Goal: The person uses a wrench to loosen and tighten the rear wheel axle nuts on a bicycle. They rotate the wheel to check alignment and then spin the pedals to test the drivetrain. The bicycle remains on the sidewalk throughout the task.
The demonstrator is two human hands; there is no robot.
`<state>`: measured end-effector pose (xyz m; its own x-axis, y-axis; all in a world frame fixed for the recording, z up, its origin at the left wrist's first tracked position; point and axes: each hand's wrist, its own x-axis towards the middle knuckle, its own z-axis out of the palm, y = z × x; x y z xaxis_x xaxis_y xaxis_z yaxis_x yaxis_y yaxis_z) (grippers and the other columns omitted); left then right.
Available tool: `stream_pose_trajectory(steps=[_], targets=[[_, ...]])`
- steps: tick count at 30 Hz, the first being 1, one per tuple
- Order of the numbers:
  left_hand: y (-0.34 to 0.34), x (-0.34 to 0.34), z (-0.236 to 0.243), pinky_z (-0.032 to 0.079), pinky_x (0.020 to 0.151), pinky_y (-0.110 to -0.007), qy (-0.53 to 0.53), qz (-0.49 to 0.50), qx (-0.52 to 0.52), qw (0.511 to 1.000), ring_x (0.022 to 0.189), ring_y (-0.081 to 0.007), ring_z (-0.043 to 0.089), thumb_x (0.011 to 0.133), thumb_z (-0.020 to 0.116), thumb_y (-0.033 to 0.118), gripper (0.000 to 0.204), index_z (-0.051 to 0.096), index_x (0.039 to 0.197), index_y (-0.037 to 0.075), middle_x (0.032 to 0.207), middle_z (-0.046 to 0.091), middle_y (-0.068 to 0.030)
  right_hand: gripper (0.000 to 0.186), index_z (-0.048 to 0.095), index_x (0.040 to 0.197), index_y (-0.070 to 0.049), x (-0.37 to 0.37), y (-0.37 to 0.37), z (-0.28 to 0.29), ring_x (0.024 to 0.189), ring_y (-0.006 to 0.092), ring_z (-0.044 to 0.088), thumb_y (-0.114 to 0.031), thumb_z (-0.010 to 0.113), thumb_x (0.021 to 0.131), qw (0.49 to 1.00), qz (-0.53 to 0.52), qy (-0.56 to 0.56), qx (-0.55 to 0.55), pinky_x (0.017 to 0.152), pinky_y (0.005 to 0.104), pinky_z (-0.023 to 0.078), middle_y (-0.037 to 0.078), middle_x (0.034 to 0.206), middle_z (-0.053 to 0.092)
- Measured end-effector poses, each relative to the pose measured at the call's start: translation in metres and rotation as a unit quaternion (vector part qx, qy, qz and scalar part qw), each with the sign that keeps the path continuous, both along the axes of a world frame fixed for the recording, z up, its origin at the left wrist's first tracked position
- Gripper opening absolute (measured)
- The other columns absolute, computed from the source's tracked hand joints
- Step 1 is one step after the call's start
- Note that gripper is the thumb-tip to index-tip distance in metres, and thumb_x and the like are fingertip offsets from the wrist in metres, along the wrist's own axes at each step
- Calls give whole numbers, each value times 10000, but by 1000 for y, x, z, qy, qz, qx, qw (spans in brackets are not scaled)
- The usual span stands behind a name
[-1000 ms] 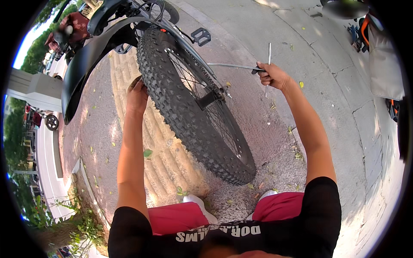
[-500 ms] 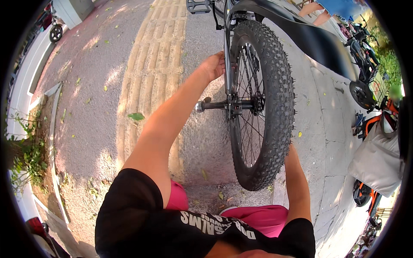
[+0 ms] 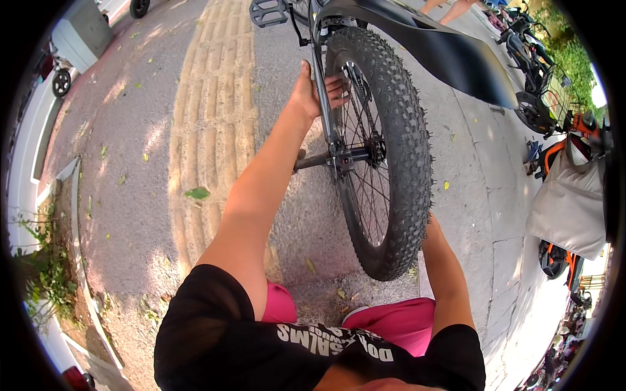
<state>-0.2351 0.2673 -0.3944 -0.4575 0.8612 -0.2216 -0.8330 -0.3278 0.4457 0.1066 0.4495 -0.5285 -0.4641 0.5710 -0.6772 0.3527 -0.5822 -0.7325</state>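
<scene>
An upright bicycle wheel with a fat knobbly black tire (image 3: 403,130) stands before me. My left hand (image 3: 316,92) is at the frame tube (image 3: 329,127) left of the wheel, thumb up and fingers stretched out past it toward the spokes. My right hand (image 3: 427,225) is almost completely hidden behind the tire's right side; what it holds, if anything, I cannot make out. A dark bar (image 3: 313,159) sticks out leftward from the hub (image 3: 375,150), partly behind my left forearm. A black curved fender (image 3: 450,55) hangs above the wheel, and a pedal (image 3: 267,12) is farther up.
Yellow tactile paving (image 3: 202,98) runs along the left. Parked two-wheelers (image 3: 535,111), one under a grey cover (image 3: 564,202), line the right. A pale pillar base (image 3: 81,36) and planted kerb (image 3: 49,260) are left. Another person's bare legs (image 3: 456,12) show at the top.
Since a second ago my view has swung round, the bicycle now upright in it. My right hand, earlier on metal rods, went behind the tire. My left hand has moved higher along the frame tube.
</scene>
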Motion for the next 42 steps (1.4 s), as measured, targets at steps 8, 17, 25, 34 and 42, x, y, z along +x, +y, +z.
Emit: stream_pose_trajectory(steps=[8, 17, 25, 34, 42], targets=[[0, -27, -13, 304, 1005, -496, -62, -331, 481, 809, 1167, -382, 402, 598, 283, 906, 1247, 267, 1288, -132, 1272, 378, -277, 230, 528, 880, 3, -8, -29, 19, 451, 130, 377, -210, 455, 926, 997, 45, 52, -24, 486, 334, 390, 29, 617, 443], [9, 8, 15, 478, 862, -388, 94, 41, 60, 993, 1015, -245, 574, 817, 467, 647, 676, 560, 1171, 79, 1098, 614, -79, 234, 531, 835, -16, 7, -6, -1, 452, 125, 381, -221, 456, 919, 991, 107, -35, 75, 431, 300, 375, 22, 592, 444], [-15, -118, -71, 451, 889, -449, 87, -68, 112, 988, 1007, -299, 559, 806, 400, 704, 737, 502, 1232, 111, 1129, 583, -129, 278, 568, 830, 37, -32, -27, 11, 474, 174, 469, -224, 497, 897, 976, 173, -9, 130, 414, 317, 397, 74, 628, 514], [-19, -27, -57, 457, 858, -427, 91, 10, 13, 996, 977, -289, 564, 793, 370, 733, 762, 508, 1216, 114, 1099, 589, -123, 310, 569, 826, 55, -10, -13, 0, 456, 184, 480, -235, 494, 904, 966, 179, -48, 181, 408, 321, 385, 96, 616, 521], [-15, -8, -16, 462, 831, -407, 96, 68, -34, 992, 951, -280, 569, 782, 343, 758, 786, 513, 1202, 117, 1071, 595, -117, 281, 535, 805, 1, -12, -15, 9, 475, 148, 420, -243, 466, 926, 970, 193, -38, 140, 428, 306, 371, 38, 595, 458]])
